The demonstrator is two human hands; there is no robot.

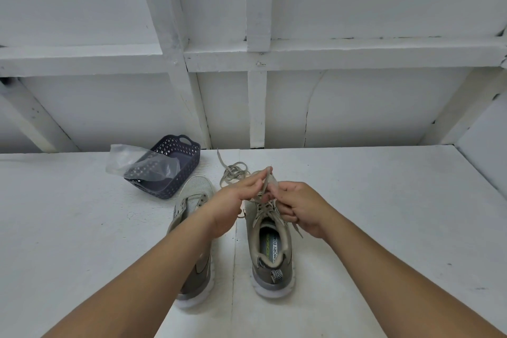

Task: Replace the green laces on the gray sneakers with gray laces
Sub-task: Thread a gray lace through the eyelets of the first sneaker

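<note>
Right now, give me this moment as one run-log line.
left hand: pinches lace | right hand: pinches same lace | right sneaker: partly laced | left sneaker: no lace visible | basket: holds plastic bag

Your left hand (236, 200) and right hand (299, 206) met above the right sneaker (270, 250). The left sneaker (192, 228) lay under your left forearm. A loose lace (233, 173) sat just beyond your fingers, the basket (170, 167) farther left, bag (131, 163) draped over it.

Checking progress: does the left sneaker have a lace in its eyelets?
No, the left sneaker shows bare eyelets; both hands work on the right sneaker.
</note>
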